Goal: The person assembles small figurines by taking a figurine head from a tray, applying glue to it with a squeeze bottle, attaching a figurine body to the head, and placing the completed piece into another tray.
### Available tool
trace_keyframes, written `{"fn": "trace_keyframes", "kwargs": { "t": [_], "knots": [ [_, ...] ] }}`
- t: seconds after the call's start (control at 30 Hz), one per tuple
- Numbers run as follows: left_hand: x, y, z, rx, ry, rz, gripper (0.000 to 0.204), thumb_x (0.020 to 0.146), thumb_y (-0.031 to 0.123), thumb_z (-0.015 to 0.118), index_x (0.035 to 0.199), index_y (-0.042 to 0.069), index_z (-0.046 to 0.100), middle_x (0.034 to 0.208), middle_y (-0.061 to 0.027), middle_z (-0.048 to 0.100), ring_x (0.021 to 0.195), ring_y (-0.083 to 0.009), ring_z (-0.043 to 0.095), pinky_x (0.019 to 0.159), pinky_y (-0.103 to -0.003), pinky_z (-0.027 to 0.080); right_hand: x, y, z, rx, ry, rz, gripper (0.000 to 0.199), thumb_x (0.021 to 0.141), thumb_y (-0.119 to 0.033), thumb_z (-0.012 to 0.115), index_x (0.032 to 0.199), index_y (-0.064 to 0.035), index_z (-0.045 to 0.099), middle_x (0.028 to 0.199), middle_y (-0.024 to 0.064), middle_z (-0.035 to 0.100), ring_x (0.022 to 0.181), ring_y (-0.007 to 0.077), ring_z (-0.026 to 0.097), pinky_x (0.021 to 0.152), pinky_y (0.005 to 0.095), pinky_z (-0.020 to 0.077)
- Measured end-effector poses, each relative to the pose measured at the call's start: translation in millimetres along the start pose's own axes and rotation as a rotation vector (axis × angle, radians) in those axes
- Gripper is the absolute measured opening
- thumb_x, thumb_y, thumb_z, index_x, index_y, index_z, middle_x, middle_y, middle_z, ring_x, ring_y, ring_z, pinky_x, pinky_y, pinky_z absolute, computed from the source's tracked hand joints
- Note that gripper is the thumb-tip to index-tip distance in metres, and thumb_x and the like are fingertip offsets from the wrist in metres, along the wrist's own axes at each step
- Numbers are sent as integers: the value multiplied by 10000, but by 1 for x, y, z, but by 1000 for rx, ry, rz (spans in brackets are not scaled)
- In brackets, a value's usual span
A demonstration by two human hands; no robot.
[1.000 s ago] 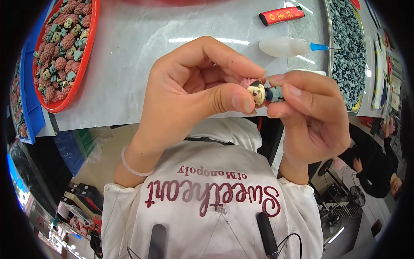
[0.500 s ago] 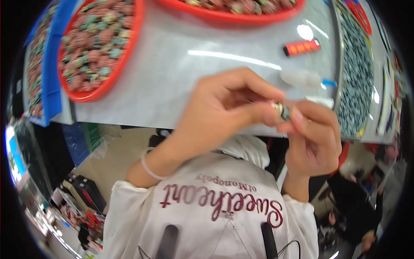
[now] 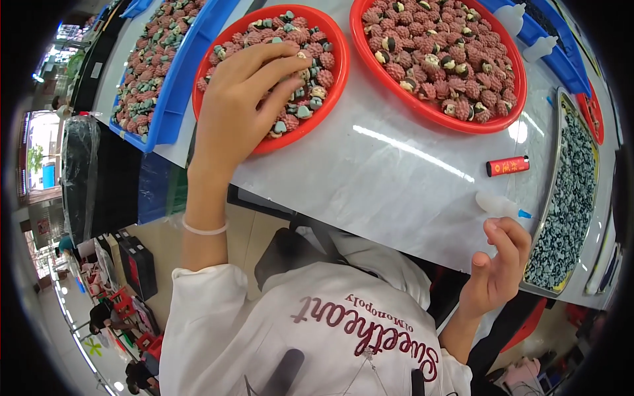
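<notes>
While my left hand (image 3: 241,105) dug into the red bowl (image 3: 330,99), fingers spread over the beads (image 3: 304,105).
Right hand (image 3: 495,270) hung loosely curled and holding nothing, beside the small squeeze bottle (image 3: 498,206).

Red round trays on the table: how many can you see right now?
2. One red tray lies under the left hand; the other red tray sits to its right. A further red edge far right may be another.

Red round trays (image 3: 333,92): two, both full of small pinkish pieces
Blue trays (image 3: 173,99): two
Metal trays of dark pieces (image 3: 543,224): one
Red lighters (image 3: 507,165): one
Small squeeze bottles (image 3: 496,205): three
Hands (image 3: 241,109): two
</notes>
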State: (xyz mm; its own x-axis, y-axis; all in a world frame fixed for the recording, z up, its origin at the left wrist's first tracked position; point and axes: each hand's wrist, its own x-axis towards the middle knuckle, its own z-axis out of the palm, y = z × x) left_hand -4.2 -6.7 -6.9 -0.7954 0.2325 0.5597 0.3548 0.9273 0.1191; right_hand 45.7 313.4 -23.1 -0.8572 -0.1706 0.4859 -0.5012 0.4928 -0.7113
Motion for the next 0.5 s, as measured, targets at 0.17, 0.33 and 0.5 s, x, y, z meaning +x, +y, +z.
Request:
{"fn": "trace_keyframes", "kwargs": {
  "t": [0.17,0.33,0.5],
  "knots": [
    [-1,-20,-11,137,5,-203,120,781,119,536,869,85,610,913,-30,569,844,-211,547,710,-323,444,0,2,-2,-6,2,14,341,782,-290,598,923,20,589,865,126,529,777,208,513,635,265,398],
    [4,-15,-5,211,-19,-381,160,793,156,513,922,86,577,892,-44,557,829,-231,533,697,-339,440,-4,4,-1,14,-8,93,275,767,-207,617,917,23,588,852,120,544,726,185,490,597,251,386],
    [7,-8,0,247,-63,-213,189,811,145,485,986,93,532,933,-67,539,807,-259,504,736,-352,416,-4,1,0,59,-39,109,216,745,-123,622,902,22,594,813,114,553,676,176,483,557,245,379]
  ]
}}
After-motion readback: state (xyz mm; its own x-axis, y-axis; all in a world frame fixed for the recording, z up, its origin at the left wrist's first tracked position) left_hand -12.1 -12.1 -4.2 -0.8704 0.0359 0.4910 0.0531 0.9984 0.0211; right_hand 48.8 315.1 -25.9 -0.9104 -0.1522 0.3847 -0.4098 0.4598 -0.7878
